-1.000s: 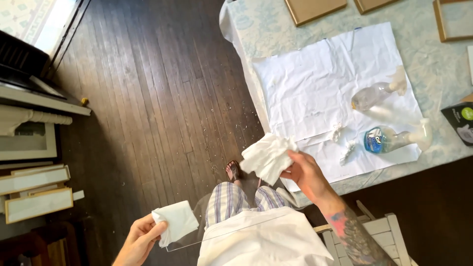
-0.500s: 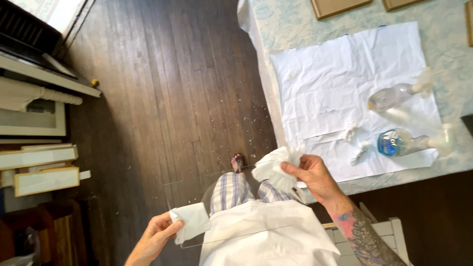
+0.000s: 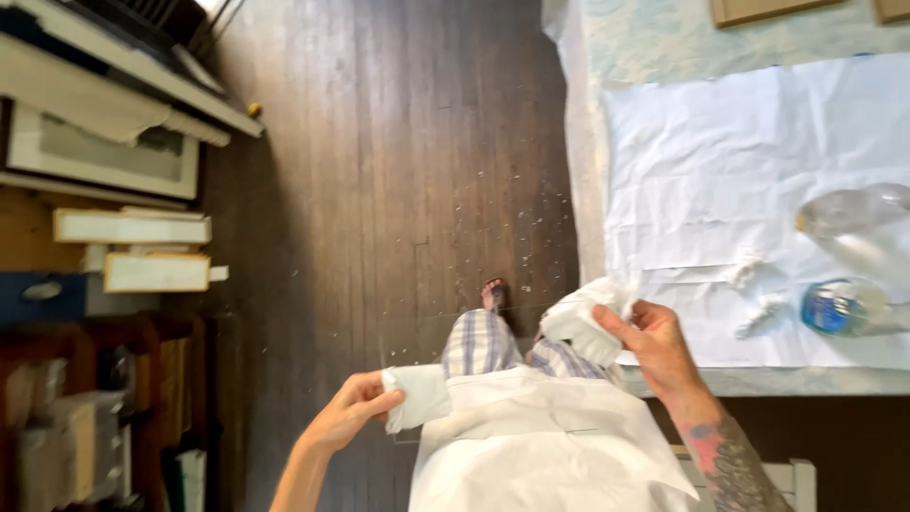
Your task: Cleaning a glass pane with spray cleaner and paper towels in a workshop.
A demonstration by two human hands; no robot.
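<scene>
Both hands grip a clear glass pane (image 3: 474, 379) through white paper towels, left hand (image 3: 346, 417) pinching a folded one (image 3: 417, 396), right hand (image 3: 654, 343) a crumpled one (image 3: 578, 318), likely shielding fingers from its edges.

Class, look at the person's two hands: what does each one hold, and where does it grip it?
The left hand pinches a folded white cloth at its left edge; the right hand grips a crumpled white cloth by its right side.

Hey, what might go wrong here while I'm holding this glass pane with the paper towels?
The clear pane is held only at its edges, the left hand and right hand each gripping through a white towel; it may slip. Swinging it could knock over the bottles on the table.
</scene>
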